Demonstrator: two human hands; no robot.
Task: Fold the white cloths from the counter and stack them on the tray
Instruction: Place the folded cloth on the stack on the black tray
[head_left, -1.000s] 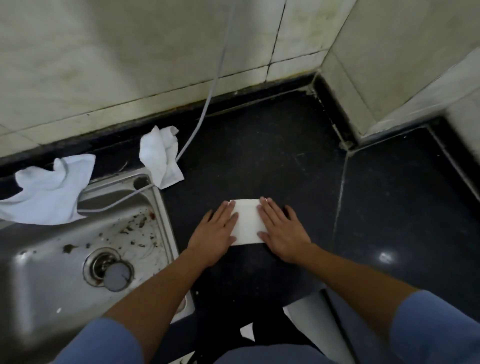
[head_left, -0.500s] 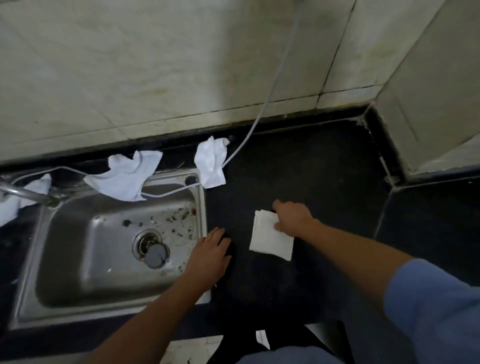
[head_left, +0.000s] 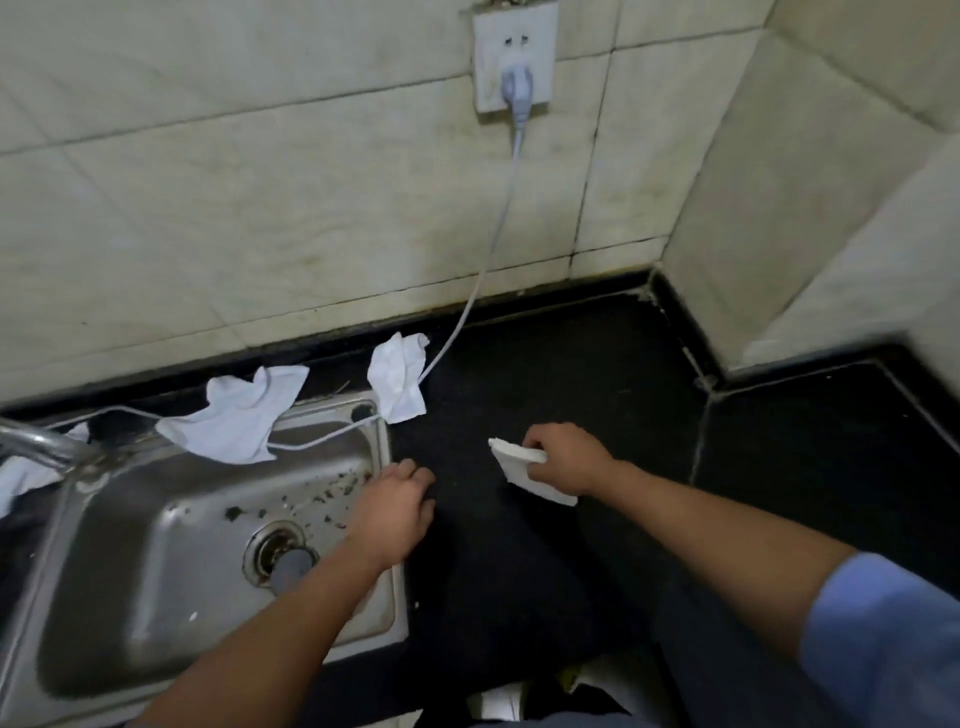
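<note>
Head view, nearest first: at the near edge of the black stone counter (head_left: 545, 561) a pale shape peeks out below; it may be the tray, but too little shows to tell. Just beyond, the left hand (head_left: 395, 512) lies on the right rim of the stainless steel sink (head_left: 156, 571), fingers loosely curled round nothing. The right hand (head_left: 569, 460) pinches the small folded white cloth (head_left: 514, 465) by its far edge, near the middle of the counter. A grip on one edge alone could let the layers fall open on the way to the tray. Farther back, a large crumpled white cloth (head_left: 239, 415) droops over the sink's back rim. A smaller rumpled white cloth (head_left: 397, 376) sits by the sink's back right corner. Both lie across the thin grey power cord (head_left: 457, 332). Snatching either could drag that cord, tug the grey plug (head_left: 519, 88) in the white wall socket (head_left: 488, 52), or tip a cloth into the speckled, dirty basin
</note>
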